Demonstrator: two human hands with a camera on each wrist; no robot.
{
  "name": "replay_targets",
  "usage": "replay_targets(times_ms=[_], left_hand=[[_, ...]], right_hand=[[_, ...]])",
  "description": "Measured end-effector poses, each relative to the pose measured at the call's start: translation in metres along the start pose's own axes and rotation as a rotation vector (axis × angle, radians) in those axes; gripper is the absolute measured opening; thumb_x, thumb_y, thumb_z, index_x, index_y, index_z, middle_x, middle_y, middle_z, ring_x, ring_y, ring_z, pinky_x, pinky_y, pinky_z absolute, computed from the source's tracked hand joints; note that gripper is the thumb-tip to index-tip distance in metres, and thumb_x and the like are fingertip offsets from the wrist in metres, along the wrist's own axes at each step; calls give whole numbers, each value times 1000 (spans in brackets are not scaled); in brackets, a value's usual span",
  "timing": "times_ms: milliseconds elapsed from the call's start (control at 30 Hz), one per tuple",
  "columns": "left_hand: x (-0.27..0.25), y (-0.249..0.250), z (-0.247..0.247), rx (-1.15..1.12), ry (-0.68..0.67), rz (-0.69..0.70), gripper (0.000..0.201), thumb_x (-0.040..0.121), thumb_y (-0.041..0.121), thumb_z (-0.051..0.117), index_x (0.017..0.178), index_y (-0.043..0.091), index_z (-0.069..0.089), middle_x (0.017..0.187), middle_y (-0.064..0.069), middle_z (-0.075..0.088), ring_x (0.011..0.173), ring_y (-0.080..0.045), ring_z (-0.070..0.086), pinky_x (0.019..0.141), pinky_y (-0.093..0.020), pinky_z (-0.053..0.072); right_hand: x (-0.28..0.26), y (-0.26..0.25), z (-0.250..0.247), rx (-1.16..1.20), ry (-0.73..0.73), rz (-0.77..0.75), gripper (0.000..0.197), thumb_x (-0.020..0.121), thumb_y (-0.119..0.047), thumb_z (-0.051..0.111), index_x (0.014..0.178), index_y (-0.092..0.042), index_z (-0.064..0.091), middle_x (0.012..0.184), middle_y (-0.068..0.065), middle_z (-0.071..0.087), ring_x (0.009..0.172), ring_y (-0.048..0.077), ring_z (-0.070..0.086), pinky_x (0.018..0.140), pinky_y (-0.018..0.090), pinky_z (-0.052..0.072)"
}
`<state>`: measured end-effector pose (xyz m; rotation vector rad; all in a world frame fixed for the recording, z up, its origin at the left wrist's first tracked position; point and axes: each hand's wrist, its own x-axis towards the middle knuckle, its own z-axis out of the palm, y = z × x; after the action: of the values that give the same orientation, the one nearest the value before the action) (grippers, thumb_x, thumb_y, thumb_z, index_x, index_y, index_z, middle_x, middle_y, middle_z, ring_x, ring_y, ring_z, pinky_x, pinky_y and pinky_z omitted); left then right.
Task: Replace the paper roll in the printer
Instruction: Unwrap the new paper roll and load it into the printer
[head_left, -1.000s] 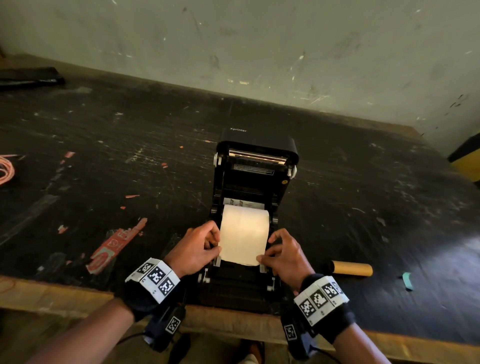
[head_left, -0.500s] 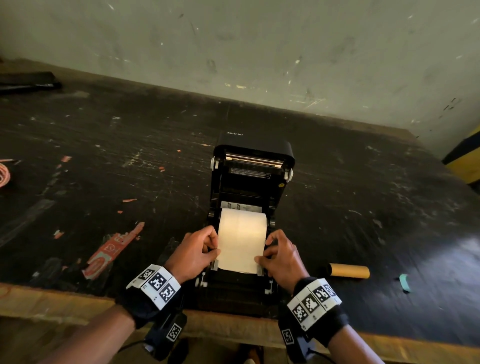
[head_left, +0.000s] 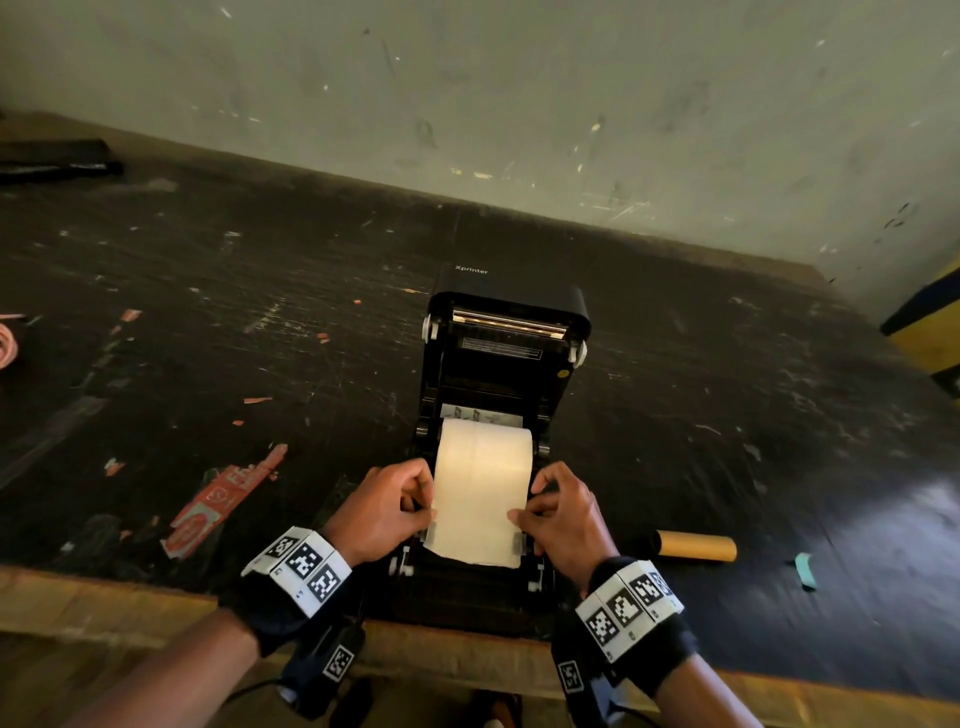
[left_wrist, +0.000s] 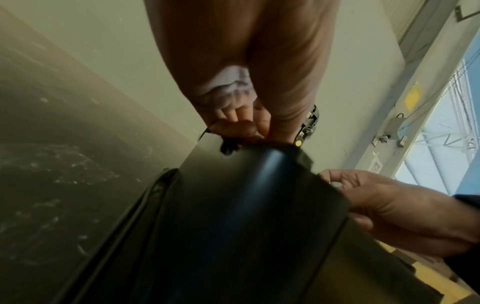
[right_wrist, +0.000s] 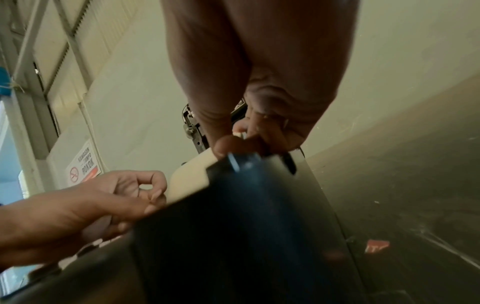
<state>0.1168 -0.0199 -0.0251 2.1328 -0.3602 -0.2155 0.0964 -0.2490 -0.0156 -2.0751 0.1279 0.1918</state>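
Overhead, I see my left hand (head_left: 387, 506) and right hand (head_left: 558, 512) pinching cream paper (head_left: 480, 493) drawn from the open black printer (head_left: 506, 364) on the tabletop (head_left: 208, 312); wrist views hide the roll behind the casing.

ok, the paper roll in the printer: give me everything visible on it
The paper roll is white to cream, matte, plain paper. It sits in the bay of the open black printer, lid tipped back. A loose strip is drawn forward over the printer's front, its end slightly curved. The left hand pinches the strip's left edge, the right hand its right edge. No print shows on it. The roll's core is hidden.
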Motion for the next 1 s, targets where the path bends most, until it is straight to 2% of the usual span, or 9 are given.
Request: replay_targets(times_ms=[133,233,333,467,533,633,766,900,1000], left_hand=[[1,0,0,-54,40,12,15,77,7,68,79,15,56,80,-1,65,72,-10,64,66,-30,57],[-2,1,2,-63,30,63,13,78,7,67,79,15,57,78,-3,65,70,-13,64,65,-32,57],[-3,-1,-1,-44,-3,79,18,77,7,67,84,20,57,78,-4,67,69,-18,65,66,-36,57],[-3,-3,-3,-82,-9,74,35,81,7,64,106,30,58,77,0,67,63,-18,64,61,-28,57],[-3,-4,-1,-43,-17,92,36,81,4,63,106,30,60,75,1,66,59,-19,61,57,-26,54],[-2,-5,0,23,-66,93,33,79,4,63,100,30,63,71,5,65,56,-10,58,56,-20,49],[-4,-1,-6,96,-91,86,29,83,12,62,105,31,62,84,9,66,72,-4,63,68,-19,53],[-17,2,-11,200,24,199,24,84,26,60,108,28,63,88,14,60,81,1,58,66,-13,48],[-25,0,-8,287,-82,317,33,81,49,51,106,31,64,100,17,59,97,3,47,83,-15,39]], right_hand=[[-3,-1,1,-37,-44,15,29,80,-15,71,89,-25,46,88,6,68,64,12,63,52,19,49],[-3,-2,-1,30,-7,-12,30,80,-13,71,92,-25,47,82,8,69,57,11,62,52,23,51],[-4,-2,1,17,6,-18,28,81,-12,69,93,-24,47,79,8,69,54,9,61,51,22,51],[-8,0,3,-27,-14,-29,27,83,-13,68,92,-28,47,82,5,69,65,13,66,53,18,50],[-10,2,4,-10,15,-62,28,83,-13,68,93,-29,47,82,5,69,67,15,68,53,19,51],[-13,6,6,-60,33,-109,23,83,-12,67,89,-28,52,81,2,69,71,9,68,58,20,53],[-18,8,3,-156,21,-150,20,84,-15,66,93,-29,56,83,-7,67,73,4,66,64,19,55],[-29,11,-2,-335,146,-333,17,82,-23,69,97,-27,63,93,-14,62,78,1,61,69,17,53],[-42,11,2,-405,5,-429,24,80,-39,67,102,-28,67,100,-21,57,96,-2,53,81,14,46]])
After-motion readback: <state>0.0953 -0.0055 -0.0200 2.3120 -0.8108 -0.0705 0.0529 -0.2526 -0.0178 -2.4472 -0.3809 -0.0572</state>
